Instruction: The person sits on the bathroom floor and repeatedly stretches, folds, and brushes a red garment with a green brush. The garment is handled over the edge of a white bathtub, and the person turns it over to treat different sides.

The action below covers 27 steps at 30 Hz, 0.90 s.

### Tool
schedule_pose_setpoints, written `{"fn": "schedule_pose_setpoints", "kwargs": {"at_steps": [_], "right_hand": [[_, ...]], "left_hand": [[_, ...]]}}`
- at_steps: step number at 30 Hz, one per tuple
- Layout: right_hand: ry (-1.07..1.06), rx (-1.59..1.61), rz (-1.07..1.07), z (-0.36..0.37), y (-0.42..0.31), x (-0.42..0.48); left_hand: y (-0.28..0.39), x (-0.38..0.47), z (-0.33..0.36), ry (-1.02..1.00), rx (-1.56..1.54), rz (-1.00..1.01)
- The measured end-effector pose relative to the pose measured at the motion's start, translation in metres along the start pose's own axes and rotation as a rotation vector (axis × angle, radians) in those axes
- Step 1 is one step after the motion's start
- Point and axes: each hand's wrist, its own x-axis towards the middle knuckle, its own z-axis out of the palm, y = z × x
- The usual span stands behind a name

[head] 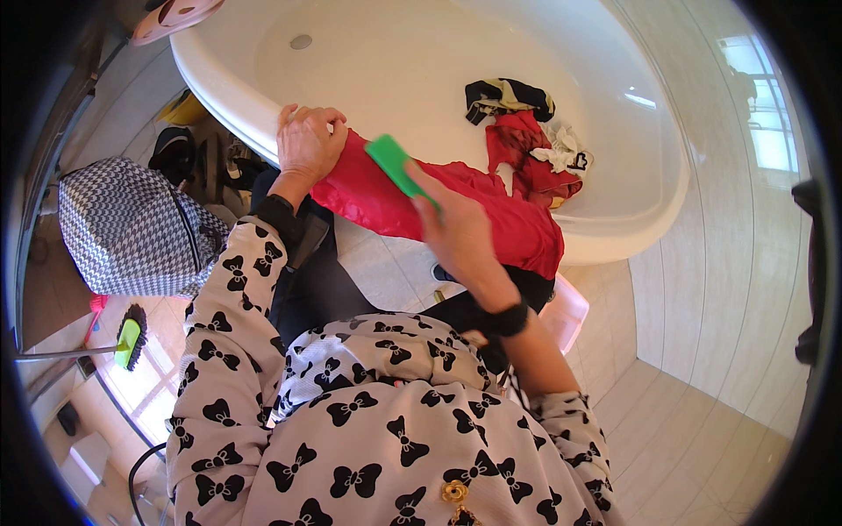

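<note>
A wet-looking red cloth (460, 197) is spread along the near rim of a white bathtub (388, 72). At the cloth's left end, my left hand (309, 141) grips its edge over the rim. My right hand (457, 230) holds a green object, probably a scrubbing brush (395, 164), over the middle of the cloth; its underside is hidden. The cloth's right end hangs over the near rim. Inside the tub, beyond the cloth, lie a black and yellow garment (510, 98), a crumpled red garment (520, 148) and a white piece with black trim (566, 151).
A houndstooth-patterned cover or bag (131, 227) stands at the left, with a green-headed broom (131, 336) below it. Part of a pink plastic basin (567, 312) shows under the tub's near edge. A pink object (174, 20) sits at the tub's upper left. A tiled wall rises at the right.
</note>
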Motion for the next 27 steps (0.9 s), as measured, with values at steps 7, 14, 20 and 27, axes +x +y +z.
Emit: {"fn": "schedule_pose_setpoints", "kwargs": {"at_steps": [7,14,20,27], "right_hand": [[-0.206,-0.226,0.524,-0.056,0.008,0.010],[-0.172,-0.196,0.063,-0.008,-0.024,0.018],[-0.105,-0.289,0.390,-0.052,0.014,0.005],[-0.289,-0.299,-0.338,0.006,-0.012,-0.010]], "left_hand": [[-0.002,-0.001,0.000,0.021,-0.014,0.026],[-0.004,-0.001,0.000,0.010,0.000,0.021],[-0.004,-0.001,-0.001,0.031,-0.037,0.029],[-0.006,0.000,0.000,0.004,-0.034,0.040]]}}
